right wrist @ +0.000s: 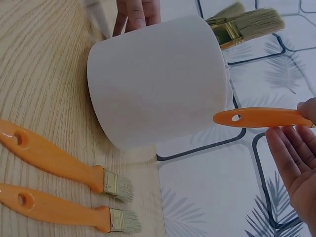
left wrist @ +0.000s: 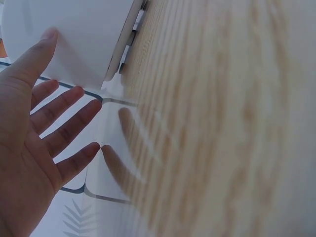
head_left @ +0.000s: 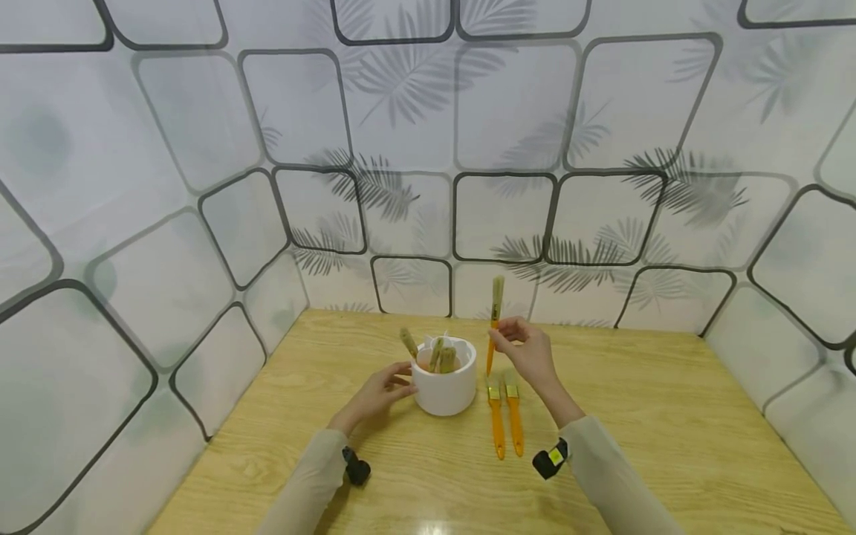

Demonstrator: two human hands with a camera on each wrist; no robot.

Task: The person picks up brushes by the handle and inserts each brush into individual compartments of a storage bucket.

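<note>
My right hand [head_left: 531, 355] pinches a paintbrush [head_left: 491, 357] by its orange handle, bristles up, just right of a white round pot [head_left: 444, 394]. In the right wrist view the handle's holed end points toward the pot's rim. Several brushes [right wrist: 252, 28] stand in the pot with their bristles above the rim. My left hand [head_left: 381, 392] is at the pot's left side, fingers spread and relaxed, thumb [left wrist: 42, 52] against the white wall. Two more orange-handled paintbrushes, a left one [head_left: 497, 427] and a right one [head_left: 515, 422], lie side by side on the table below my right hand.
The pot stands on a light wood-grain table [head_left: 669, 431]. Patterned pale sheeting [head_left: 414, 215] with dark outlines and leaf prints rises behind the table and along both sides.
</note>
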